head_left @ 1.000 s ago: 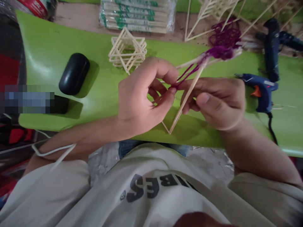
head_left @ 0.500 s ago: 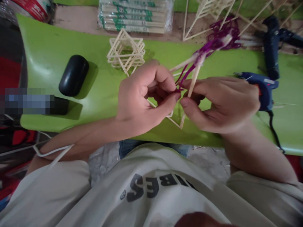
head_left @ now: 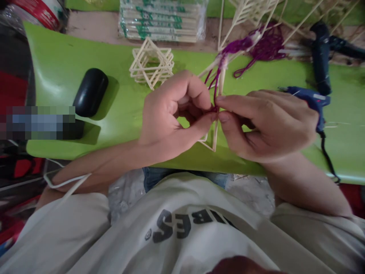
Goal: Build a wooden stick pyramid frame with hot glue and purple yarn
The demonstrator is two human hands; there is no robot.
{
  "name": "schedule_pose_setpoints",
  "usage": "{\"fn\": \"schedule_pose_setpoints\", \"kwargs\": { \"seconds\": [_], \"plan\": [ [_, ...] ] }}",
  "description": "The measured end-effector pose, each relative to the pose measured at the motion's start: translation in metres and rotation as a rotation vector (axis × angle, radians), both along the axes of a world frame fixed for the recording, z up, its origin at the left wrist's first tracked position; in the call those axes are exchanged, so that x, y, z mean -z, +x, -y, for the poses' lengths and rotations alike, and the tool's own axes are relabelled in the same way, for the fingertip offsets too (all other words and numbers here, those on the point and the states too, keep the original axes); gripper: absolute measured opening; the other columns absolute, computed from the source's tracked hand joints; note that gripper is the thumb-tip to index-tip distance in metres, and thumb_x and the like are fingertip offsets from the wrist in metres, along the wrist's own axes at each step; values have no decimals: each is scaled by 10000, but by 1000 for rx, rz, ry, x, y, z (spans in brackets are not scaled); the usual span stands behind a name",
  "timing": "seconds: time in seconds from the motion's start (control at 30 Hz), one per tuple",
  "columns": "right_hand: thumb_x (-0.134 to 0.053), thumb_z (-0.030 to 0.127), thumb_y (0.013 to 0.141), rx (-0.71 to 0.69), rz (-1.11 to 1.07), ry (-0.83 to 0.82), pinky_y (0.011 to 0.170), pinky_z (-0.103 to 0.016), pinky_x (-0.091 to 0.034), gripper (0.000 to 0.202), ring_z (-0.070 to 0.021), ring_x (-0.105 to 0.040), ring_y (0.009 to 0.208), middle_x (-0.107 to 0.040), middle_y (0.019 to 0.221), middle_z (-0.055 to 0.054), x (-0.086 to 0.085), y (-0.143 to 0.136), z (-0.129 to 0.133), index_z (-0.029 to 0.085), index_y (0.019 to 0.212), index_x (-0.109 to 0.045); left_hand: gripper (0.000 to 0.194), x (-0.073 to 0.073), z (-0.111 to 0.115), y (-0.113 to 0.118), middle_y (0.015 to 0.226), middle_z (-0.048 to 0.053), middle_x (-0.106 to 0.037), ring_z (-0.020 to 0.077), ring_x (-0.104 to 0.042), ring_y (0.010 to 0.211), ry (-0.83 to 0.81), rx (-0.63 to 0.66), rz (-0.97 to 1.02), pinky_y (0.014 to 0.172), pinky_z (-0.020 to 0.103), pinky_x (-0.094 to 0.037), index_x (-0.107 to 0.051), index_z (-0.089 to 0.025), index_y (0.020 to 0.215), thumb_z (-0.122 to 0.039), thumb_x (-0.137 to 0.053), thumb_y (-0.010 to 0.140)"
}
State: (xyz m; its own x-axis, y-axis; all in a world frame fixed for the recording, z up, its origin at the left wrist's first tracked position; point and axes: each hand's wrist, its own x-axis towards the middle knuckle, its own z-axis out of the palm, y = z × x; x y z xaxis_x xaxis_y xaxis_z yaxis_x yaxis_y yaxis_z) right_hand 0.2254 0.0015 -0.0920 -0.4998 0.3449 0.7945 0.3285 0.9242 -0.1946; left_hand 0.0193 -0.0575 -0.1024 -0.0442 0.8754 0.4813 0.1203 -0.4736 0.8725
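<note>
Purple yarn (head_left: 216, 89) runs down from a frame of pale wooden sticks (head_left: 222, 78), whose upper joint is wrapped in more of it. My left hand (head_left: 176, 114) is closed, pinching the yarn's lower end between thumb and index finger. Beside it my right hand (head_left: 265, 121) is closed too, its thumb and index finger at the yarn right against the stick; exactly what lies between those fingertips is partly hidden. The frame's lower corner shows beneath the hands. A loose tangle of purple yarn (head_left: 268, 43) lies beyond the frame.
A star-shaped stick lattice (head_left: 151, 64) sits behind my left hand. Packed chopsticks (head_left: 162, 21) lie at the back. On the left are a black rounded object (head_left: 90, 92) and a blurred-out item. A blue glue gun (head_left: 316, 99) with a cord lies at right on the green table (head_left: 119, 125).
The stick frame has tilted more upright and shifted left. My right fingers have moved from gripping the stick to the yarn beside my left fingertips. My left hand stays nearly in place.
</note>
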Motion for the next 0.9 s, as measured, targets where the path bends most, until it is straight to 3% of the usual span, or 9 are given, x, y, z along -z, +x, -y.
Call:
{"fn": "schedule_pose_setpoints", "kwargs": {
  "seconds": [0.13,0.3,0.4,0.63,0.9],
  "plan": [
    [-703,161,1041,-27,-17,-14,625,-238,-604,218,-111,-793,694,-875,942,57,0,-1,-1,246,1229,-772,213,-8,4,-4,893,-14,-765,96,-747,764,-46,20,-44,623,212,-589,-722,-232,996,-116,-889,933],
    [-728,151,1058,-72,-27,-175,720,-197,-660,158,-108,-853,833,-895,1029,45,-6,-2,3,224,1188,-782,296,-15,2,-7,907,-16,-758,103,-739,747,-147,43,-4,617,226,-619,-708,-254,971,-365,-978,922],
    [-758,135,1033,-62,5,-231,687,-198,-657,137,-88,-799,757,-865,970,63,-11,-1,5,238,1122,-766,363,-16,0,-10,886,-17,-743,101,-726,717,-160,94,12,624,233,-640,-696,-243,952,-414,-1010,887],
    [-727,156,1014,71,141,-215,511,-302,-584,145,-139,-588,508,-748,727,60,-18,0,8,301,1018,-726,334,-17,-3,-13,917,1,-774,124,-757,777,-175,152,16,626,246,-615,-713,-241,1002,-366,-1003,896],
    [-700,284,1037,37,-40,-96,579,-265,-559,32,-108,-661,559,-738,740,67,-8,-11,-3,259,1044,-681,325,-18,-2,-13,990,17,-820,134,-759,815,-164,147,27,656,275,-571,-737,-263,1117,-358,-978,920]
  ]
}}
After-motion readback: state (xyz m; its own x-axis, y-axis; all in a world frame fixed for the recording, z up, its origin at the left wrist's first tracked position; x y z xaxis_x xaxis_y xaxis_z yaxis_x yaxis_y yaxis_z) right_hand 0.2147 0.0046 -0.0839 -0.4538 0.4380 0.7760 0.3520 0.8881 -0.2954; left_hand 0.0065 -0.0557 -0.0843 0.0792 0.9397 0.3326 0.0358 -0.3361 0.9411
